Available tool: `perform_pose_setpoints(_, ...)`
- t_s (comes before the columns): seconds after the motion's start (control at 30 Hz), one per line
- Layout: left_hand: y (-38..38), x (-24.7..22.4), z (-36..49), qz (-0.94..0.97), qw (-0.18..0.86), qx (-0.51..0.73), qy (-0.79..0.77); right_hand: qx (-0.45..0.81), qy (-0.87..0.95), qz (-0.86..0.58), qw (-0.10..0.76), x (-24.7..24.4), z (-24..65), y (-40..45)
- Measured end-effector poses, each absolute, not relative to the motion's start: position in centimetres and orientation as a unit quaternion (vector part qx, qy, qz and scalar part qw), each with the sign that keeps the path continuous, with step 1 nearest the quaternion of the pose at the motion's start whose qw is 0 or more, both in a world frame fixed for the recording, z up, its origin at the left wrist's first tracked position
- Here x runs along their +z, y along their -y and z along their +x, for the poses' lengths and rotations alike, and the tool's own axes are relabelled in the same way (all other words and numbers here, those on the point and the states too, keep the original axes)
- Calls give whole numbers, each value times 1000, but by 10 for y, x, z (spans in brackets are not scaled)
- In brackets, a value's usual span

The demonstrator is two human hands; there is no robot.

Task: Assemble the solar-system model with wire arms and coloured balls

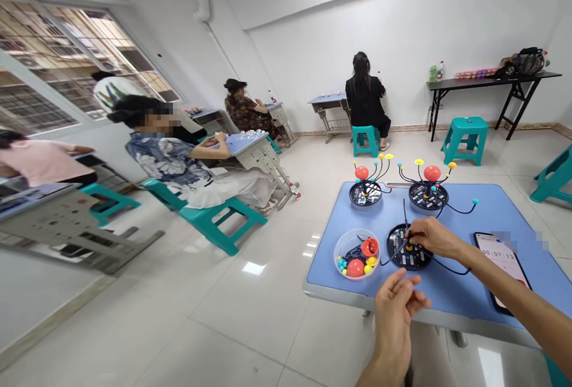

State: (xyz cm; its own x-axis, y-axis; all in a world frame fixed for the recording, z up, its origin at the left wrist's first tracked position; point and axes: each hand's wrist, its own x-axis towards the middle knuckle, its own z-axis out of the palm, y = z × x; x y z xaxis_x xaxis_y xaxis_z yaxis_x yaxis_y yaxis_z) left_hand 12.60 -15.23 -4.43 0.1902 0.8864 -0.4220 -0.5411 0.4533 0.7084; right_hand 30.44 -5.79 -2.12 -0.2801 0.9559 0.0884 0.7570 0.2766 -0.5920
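Observation:
In the head view, my right hand is over a round black base with printed labels and a yellow centre. Its fingers are pinched around a thin black rod near the base's middle; where they touch is partly hidden. Other black rods stick out from the base to both sides. Palm up at the table's front edge, my left hand has loosely bent, parted fingers and holds nothing. Left of the base is a clear round tub with red, yellow and blue balls and black rods in it.
Two assembled planet models stand at the blue table's back. A phone showing a timer lies to the right. Several people sit at other desks. Green stools and a black side table are beyond.

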Motion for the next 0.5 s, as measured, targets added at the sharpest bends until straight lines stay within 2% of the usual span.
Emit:
perform_pose_setpoints(0.07, 166, -53, 108, 318, 716, 447, -433, 226, 762, -565, 219, -20, 304, 58)
perform_pose_setpoints(0.1, 169, -58, 98, 378, 666, 456, -452, 225, 760, -568, 220, -20, 304, 58)
perform_pose_setpoints(0.2, 163, -69, 67, 529, 421, 535, -506, 218, 759, -573, 220, -18, 304, 56)
perform_pose_setpoints(0.3, 134, -71, 39, 621, 215, 537, -529, 212, 759, -578, 210, -16, 302, 54)
perform_pose_setpoints(0.4, 101, -66, 22, 706, 86, 469, -523, 208, 761, -583, 195, -14, 301, 53)
perform_pose_setpoints(0.5, 80, -55, 17, 780, 13, 343, -523, 207, 768, -581, 172, -11, 303, 55)
